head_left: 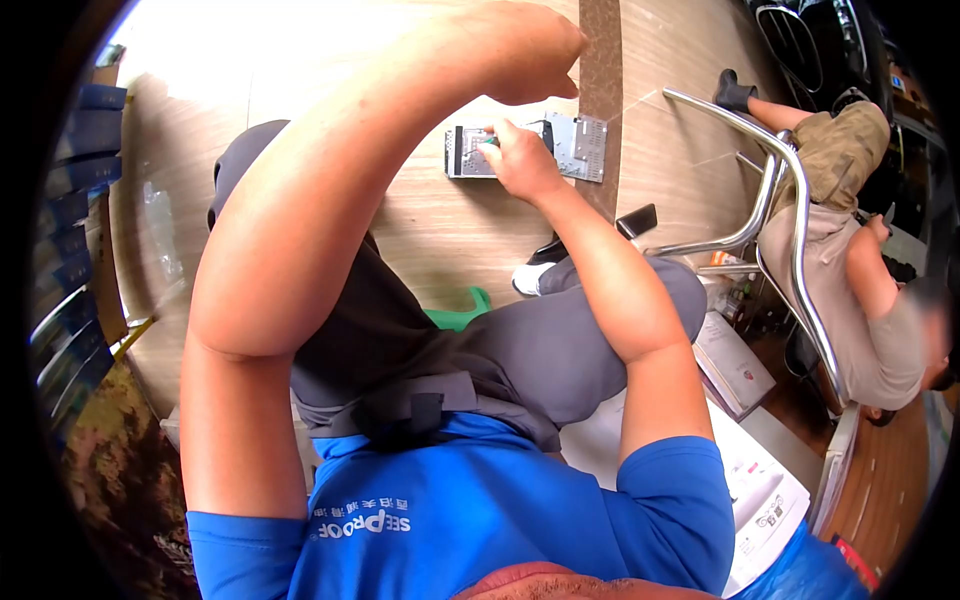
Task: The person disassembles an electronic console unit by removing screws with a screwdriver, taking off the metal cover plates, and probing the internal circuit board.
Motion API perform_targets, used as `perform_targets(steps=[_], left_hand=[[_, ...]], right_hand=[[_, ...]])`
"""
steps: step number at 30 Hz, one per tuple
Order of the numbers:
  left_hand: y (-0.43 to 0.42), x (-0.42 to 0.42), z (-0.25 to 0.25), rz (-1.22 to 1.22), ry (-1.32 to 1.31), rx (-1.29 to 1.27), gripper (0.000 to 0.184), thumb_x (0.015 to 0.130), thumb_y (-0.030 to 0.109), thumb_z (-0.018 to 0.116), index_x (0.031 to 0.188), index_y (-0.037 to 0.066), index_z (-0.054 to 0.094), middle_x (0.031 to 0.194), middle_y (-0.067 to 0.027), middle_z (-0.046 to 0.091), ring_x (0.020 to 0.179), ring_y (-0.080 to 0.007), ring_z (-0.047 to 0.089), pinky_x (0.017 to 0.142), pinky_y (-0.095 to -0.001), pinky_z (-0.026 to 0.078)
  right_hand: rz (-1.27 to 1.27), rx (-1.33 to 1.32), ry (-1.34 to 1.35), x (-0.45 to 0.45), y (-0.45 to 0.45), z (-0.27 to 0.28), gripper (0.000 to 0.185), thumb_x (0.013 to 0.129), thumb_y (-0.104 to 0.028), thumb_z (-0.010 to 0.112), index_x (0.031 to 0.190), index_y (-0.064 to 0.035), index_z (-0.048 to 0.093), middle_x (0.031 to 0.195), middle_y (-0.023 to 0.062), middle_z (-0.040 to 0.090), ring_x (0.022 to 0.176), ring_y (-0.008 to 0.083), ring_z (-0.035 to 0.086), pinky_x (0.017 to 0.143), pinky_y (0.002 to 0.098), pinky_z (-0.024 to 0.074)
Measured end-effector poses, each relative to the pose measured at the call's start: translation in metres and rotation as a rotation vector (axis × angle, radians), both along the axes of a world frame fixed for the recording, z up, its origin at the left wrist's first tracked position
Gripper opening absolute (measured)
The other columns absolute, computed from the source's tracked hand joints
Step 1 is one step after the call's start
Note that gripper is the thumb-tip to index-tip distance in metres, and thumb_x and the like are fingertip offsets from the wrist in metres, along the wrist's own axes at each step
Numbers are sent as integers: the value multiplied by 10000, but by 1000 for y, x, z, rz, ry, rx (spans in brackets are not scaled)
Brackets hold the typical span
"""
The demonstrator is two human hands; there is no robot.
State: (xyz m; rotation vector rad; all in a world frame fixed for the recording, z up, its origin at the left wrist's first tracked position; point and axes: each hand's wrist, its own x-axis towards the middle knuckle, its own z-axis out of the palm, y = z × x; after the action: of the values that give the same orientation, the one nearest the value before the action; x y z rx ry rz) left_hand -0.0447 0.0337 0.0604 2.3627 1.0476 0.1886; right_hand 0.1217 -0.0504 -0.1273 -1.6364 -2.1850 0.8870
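A grey metal electronic unit [580,148] lies on the floor ahead of me, with a dark frame at its left end and a flat panel with rows of small slots at its right. Over its middle is my right hand [522,162], fingers closed round a small teal object [490,141] that is mostly hidden. My left hand [535,52] is above and beyond the unit, reaching to the right at the end of a bent arm. Its back faces me, its fingers are mostly hidden, and I cannot see whether it holds anything.
A chair's bent metal frame [800,215] stands to the right, with another person [835,240] beyond it. A dark flat object [637,221] and a green plastic piece [462,312] are near my legs. Blue boxes [88,130] are stacked at left, papers [765,490] lie at lower right.
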Motion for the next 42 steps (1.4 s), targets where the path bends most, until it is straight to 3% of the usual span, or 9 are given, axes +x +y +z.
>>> perform_targets(steps=[9, 12, 14, 15, 17, 24, 27, 36, 42], left_hand=[[2, 3, -12, 13, 18, 25, 332, 823, 266, 707, 1029, 8, 671, 949, -220, 682, 897, -396, 650, 806, -472, 514], [6, 7, -23, -10, 59, 139, 301, 897, 269, 659, 1070, 22, 656, 896, -167, 689, 831, -338, 671, 756, -432, 539], [4, 7, -16, -59, 93, 40, 490, 916, 294, 622, 1309, 12, 545, 1067, -224, 677, 1025, -384, 635, 911, -448, 496], [5, 7, -15, -62, 103, 51, 490, 916, 294, 622, 1309, 12, 545, 1067, -224, 677, 1025, -384, 635, 911, -448, 496], [5, 8, -19, -38, 97, 67, 422, 904, 329, 639, 1208, 37, 618, 1057, -175, 693, 1000, -349, 655, 879, -441, 523], [3, 7, -17, -18, 94, 63, 457, 913, 332, 622, 1262, 39, 592, 1134, -175, 674, 1074, -342, 632, 940, -430, 501], [3, 8, -14, -22, 124, 44, 473, 911, 332, 624, 1280, 40, 582, 1149, -169, 672, 1089, -338, 629, 949, -427, 498], [3, 9, -18, -25, 119, 62, 486, 928, 324, 618, 1332, 65, 538, 1067, -212, 679, 1038, -371, 630, 918, -450, 492], [3, 9, -19, -27, 94, 88, 484, 926, 326, 622, 1328, 67, 542, 1031, -209, 688, 998, -371, 645, 895, -448, 503]], right_hand=[[117, 5, 84, -3, 2, 11, 209, 910, -218, 579, 981, -60, 696, 938, 182, 689, 887, 381, 649, 801, 460, 506], [148, -43, 60, -1, 5, 7, 219, 882, -236, 629, 990, -58, 697, 930, 181, 694, 864, 377, 654, 787, 450, 512], [-6, -127, 105, -2, 2, 6, 225, 857, -247, 665, 966, -52, 693, 925, 183, 695, 852, 374, 658, 775, 445, 514], [-156, -219, 144, -4, 2, 8, 239, 832, -257, 701, 943, -46, 689, 921, 185, 696, 840, 372, 662, 763, 440, 517], [-168, -197, 99, -3, 4, 12, 269, 790, -261, 747, 940, -46, 688, 911, 195, 694, 830, 363, 670, 743, 431, 521], [40, 18, 198, 1, 0, 4, 185, 855, -187, 649, 971, -56, 708, 950, 174, 697, 874, 360, 659, 782, 432, 513], [76, 25, 183, 0, 1, 5, 200, 890, -169, 639, 1022, -38, 713, 986, 161, 710, 913, 309, 674, 817, 374, 517], [-125, -239, 68, 4, 6, 16, 228, 873, -187, 671, 1028, -22, 704, 955, 163, 712, 808, 328, 686, 740, 374, 523], [48, 7, 200, 1, 2, 8, 224, 867, -176, 623, 1038, -51, 697, 935, 183, 697, 868, 368, 663, 788, 424, 516]])
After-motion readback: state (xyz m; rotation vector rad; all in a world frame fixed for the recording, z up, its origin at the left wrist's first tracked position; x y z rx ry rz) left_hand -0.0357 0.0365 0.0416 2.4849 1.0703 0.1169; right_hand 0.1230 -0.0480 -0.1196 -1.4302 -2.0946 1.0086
